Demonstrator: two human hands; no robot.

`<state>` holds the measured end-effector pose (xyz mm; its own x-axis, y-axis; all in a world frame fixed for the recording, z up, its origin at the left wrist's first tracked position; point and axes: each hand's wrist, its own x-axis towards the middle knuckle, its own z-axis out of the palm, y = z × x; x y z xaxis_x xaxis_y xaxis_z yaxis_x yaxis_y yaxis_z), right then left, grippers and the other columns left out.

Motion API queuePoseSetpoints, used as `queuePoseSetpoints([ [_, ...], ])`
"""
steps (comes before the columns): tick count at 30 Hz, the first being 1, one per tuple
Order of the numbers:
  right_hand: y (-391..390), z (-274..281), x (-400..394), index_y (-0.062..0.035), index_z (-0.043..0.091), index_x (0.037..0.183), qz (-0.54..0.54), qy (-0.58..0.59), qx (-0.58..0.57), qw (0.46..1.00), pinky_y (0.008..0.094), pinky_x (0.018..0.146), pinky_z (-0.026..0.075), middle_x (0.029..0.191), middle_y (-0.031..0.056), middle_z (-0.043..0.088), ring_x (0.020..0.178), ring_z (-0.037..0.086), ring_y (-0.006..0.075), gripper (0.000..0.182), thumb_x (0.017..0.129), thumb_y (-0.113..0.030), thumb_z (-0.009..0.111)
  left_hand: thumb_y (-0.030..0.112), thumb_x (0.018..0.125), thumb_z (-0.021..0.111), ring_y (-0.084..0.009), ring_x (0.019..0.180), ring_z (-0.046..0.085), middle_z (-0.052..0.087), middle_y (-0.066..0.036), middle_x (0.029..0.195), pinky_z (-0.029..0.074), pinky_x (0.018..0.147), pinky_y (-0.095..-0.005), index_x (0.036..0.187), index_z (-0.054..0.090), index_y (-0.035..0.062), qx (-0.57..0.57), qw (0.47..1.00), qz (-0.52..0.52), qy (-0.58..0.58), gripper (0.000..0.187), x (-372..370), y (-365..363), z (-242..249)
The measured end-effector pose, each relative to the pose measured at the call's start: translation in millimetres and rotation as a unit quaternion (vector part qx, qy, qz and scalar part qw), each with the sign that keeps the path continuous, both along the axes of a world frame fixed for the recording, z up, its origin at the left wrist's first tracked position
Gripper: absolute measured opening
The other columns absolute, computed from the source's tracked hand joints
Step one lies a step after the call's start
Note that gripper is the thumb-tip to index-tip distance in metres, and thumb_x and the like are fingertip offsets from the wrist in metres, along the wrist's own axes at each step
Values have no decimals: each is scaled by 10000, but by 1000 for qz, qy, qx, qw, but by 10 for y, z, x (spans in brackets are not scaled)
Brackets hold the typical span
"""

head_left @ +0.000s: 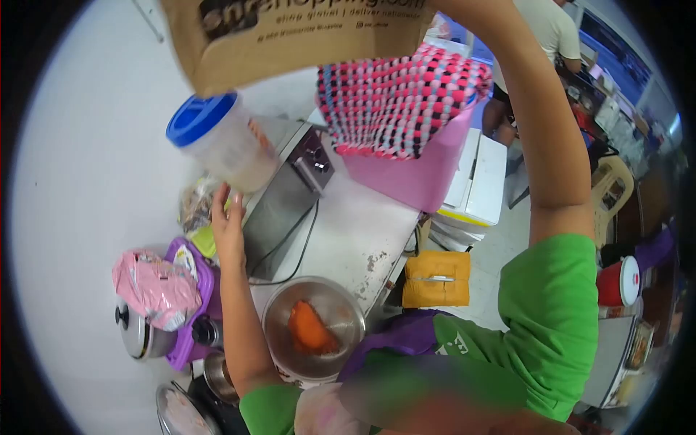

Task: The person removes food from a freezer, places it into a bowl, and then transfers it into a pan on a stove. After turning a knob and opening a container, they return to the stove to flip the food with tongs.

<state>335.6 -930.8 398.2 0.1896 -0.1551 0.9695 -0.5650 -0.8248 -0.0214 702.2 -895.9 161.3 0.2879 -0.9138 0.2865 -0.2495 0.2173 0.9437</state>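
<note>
My left hand point(229, 221) reaches up at the near side of a clear plastic container with a blue lid point(203, 119), its fingers apart; whether they touch the container's base is unclear. The container stands on a metal appliance point(279, 210). At the top, a brown paper bag point(304, 36) with printed text hangs in view beside my raised right arm. My right hand is beyond the top edge. Below the bag, a pink and black woven cloth point(406, 101) lies over a pink bin point(406, 174).
A steel bowl point(351, 312) holds an orange item point(312, 330). Pink plastic packaging point(156, 286) and a lidded pot point(141, 337) are at the left. White boxes point(478, 174) and a yellow package point(437, 279) lie right of the table point(348, 232). Another person point(540, 32) is behind.
</note>
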Motion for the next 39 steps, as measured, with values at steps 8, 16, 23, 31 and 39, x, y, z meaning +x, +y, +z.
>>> queuePoseSetpoints([
  [8, -556, -395, -1435, -7, 551, 863, -305, -71, -63, 947, 357, 696, 462, 752, 164, 595, 760, 595, 291, 146, 749, -65, 622, 269, 883, 557, -172, 1156, 437, 392, -86, 1340, 385, 902, -293, 1312, 383, 50, 50, 998, 13, -28, 512, 44, 186, -132],
  [16, -991, -2873, -2919, -65, 595, 907, -390, -87, 227, 888, 425, 706, 459, 847, 180, 614, 813, 582, 356, 188, 721, -96, 589, 279, 902, 517, -157, 1170, 430, 350, -60, 1372, 322, 948, -329, 1330, 345, 66, 76, 996, 28, -34, 508, 3, 81, -257],
  [23, -936, -4376, -2888, -80, 621, 900, -463, -46, 411, 784, 428, 703, 464, 851, 147, 628, 800, 595, 340, 194, 716, -137, 618, 311, 907, 503, -208, 1204, 417, 355, -81, 1373, 306, 986, -363, 1335, 345, 77, 84, 991, 65, -86, 513, -146, -185, -244],
  [31, -1186, -5760, -2454, -31, 595, 860, -333, -98, 460, 817, 430, 685, 461, 821, 191, 607, 798, 576, 367, 147, 793, -153, 549, 394, 935, 385, -290, 1272, 334, 211, -191, 1419, 304, 1019, -420, 1403, 105, 49, -80, 961, 237, -115, 644, -343, -574, -119],
  [39, 209, -5146, -592, -70, 604, 1070, 356, 224, 632, 651, 306, 791, 475, 997, 80, 636, 928, 603, 204, 258, 842, -190, 585, 635, 869, 289, -319, 1356, 105, 112, -120, 1481, 78, 1084, -444, 1434, 24, 145, -152, 942, 297, -28, 794, 308, -896, 453],
])
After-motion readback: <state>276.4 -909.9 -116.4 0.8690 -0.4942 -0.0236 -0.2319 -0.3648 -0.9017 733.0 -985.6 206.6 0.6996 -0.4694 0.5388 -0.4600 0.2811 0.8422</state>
